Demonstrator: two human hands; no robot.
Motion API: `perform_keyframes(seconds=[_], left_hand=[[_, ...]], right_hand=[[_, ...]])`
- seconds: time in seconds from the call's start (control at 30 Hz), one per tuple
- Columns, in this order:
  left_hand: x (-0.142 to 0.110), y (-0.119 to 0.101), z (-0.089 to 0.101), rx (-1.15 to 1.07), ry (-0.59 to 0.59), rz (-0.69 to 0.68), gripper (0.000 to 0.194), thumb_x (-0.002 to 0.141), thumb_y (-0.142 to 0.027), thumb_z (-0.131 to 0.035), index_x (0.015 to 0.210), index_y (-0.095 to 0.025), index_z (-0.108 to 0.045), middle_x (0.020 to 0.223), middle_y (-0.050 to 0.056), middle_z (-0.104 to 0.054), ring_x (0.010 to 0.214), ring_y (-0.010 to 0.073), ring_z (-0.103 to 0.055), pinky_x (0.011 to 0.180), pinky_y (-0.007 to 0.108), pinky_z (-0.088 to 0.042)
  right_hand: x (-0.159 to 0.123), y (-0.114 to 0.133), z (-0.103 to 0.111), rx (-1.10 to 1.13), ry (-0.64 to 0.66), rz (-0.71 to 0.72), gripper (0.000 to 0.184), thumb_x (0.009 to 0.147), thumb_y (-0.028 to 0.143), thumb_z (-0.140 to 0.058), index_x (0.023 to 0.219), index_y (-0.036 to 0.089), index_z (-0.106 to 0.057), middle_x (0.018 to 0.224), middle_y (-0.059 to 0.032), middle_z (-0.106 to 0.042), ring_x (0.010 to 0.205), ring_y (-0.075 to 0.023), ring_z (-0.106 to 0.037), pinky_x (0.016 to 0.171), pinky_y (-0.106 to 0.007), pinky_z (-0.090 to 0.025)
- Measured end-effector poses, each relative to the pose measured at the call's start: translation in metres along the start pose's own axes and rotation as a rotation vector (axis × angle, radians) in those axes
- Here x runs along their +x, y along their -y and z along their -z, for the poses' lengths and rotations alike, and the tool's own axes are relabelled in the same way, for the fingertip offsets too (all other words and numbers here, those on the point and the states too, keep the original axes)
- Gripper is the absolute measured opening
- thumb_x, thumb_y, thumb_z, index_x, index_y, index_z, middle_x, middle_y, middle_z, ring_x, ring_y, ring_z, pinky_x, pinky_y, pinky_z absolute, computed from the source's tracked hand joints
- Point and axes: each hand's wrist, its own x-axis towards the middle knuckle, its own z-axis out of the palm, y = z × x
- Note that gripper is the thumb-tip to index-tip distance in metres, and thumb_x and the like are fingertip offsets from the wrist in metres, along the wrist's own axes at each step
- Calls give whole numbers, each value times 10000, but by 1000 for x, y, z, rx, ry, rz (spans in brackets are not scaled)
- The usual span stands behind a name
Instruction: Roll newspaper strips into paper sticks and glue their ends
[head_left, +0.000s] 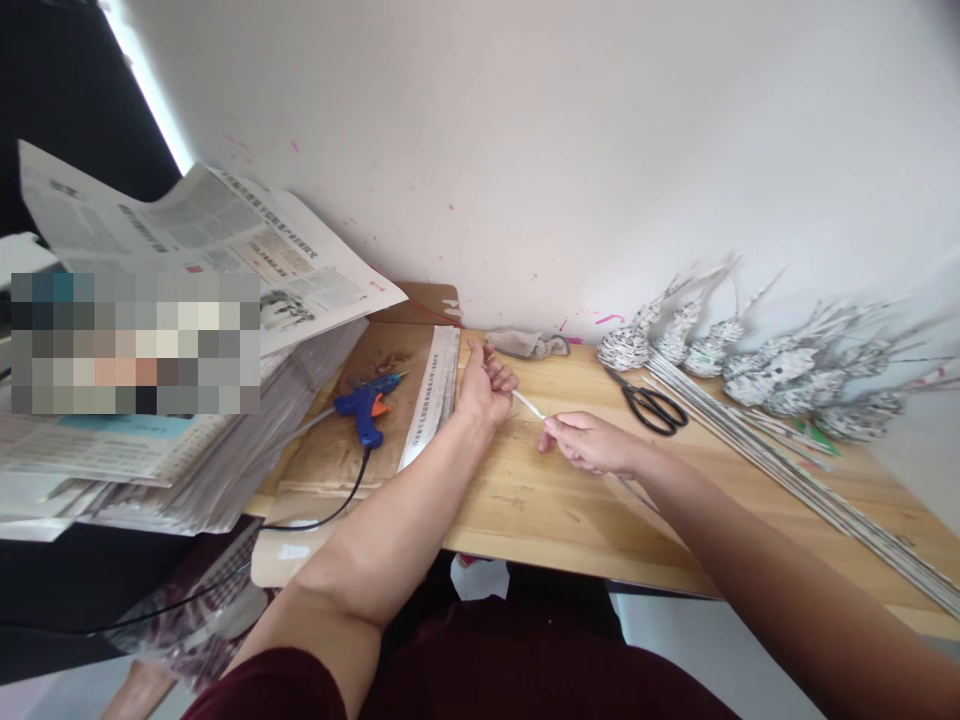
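A thin rolled newspaper stick (529, 404) spans the gap between my two hands above the wooden table. My left hand (487, 385) is curled, palm turned up, around its far end. My right hand (589, 440) pinches the stick farther along, and a thin length trails out beneath that wrist. Just left of my left hand lie narrow newspaper strips (430, 400). Black-handled scissors (654, 405) rest to the right of my right hand.
A blue glue gun (367, 408) lies on brown cardboard (322, 470), its cord hanging off the table (517, 520). Stacked newspapers (225, 480) rise at left. Woven paper pieces (626, 345) line the wall, beside a bundle of long paper sticks (795, 480) and a grey cloth (529, 344).
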Motion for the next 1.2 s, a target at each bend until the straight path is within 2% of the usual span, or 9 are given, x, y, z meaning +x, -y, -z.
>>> perform_keyframes(seconds=[0.07,0.2,0.3,0.47,0.7,0.83,0.9,1.07,1.2], left_hand=[[0,3,0,8,13,-6,383,803,-547,-504,689,-183,-473,445,-97,-157,346,45,-158,365,175,-210],[-2,8,2,40,33,-17,409,813,-575,-455,709,-183,-509,440,-95,-180,362,55,-217,498,220,-387],[-4,9,2,65,72,1,439,821,-593,-410,731,-182,-534,441,-76,-215,395,83,-309,502,238,-382],[-5,9,1,95,106,9,452,849,-566,-369,731,-173,-558,446,-53,-253,449,113,-396,517,245,-386],[-7,8,0,113,136,27,431,855,-534,-393,746,-168,-594,457,-23,-354,604,165,-547,618,283,-443],[-6,10,2,159,185,47,464,846,-559,-384,856,-165,-629,697,61,-594,725,190,-599,665,322,-470],[-4,11,4,181,166,66,465,869,-531,-355,911,-161,-632,825,87,-638,723,176,-606,664,314,-479],[0,17,8,251,-115,100,278,900,-323,-413,802,-138,-596,698,60,-623,593,124,-598,647,280,-500],[-4,20,6,335,-26,131,69,776,-106,-568,824,-128,-612,730,52,-644,613,107,-614,664,252,-508]], right_hand=[[5,2,3,-57,-101,33,367,883,482,-368,853,179,-571,563,34,-460,403,-77,-385,408,-212,-282],[22,13,-7,-309,-506,225,210,834,398,-500,836,201,-572,598,20,-552,497,-104,-462,493,-229,-313],[36,23,-18,-310,-635,303,150,822,337,-524,828,196,-575,708,-12,-636,598,-128,-545,566,-241,-361],[47,27,-21,-261,-698,300,165,825,326,-515,803,198,-617,742,-32,-674,633,-147,-580,591,-251,-385],[45,22,-18,-159,-685,313,271,827,377,-498,935,223,-693,795,-37,-701,615,-157,-579,587,-270,-402],[44,24,-16,-127,-732,333,259,815,360,-521,943,222,-698,839,-38,-708,621,-153,-587,602,-272,-426],[43,24,-13,-127,-758,354,248,817,344,-525,948,226,-699,878,-37,-711,657,-155,-604,625,-267,-439],[42,23,-2,-235,-835,338,251,836,328,-507,979,231,-689,893,-33,-712,725,-171,-623,680,-276,-449],[41,20,4,-354,-879,337,253,855,297,-480,1005,227,-671,933,-40,-700,792,-178,-620,717,-274,-439]])
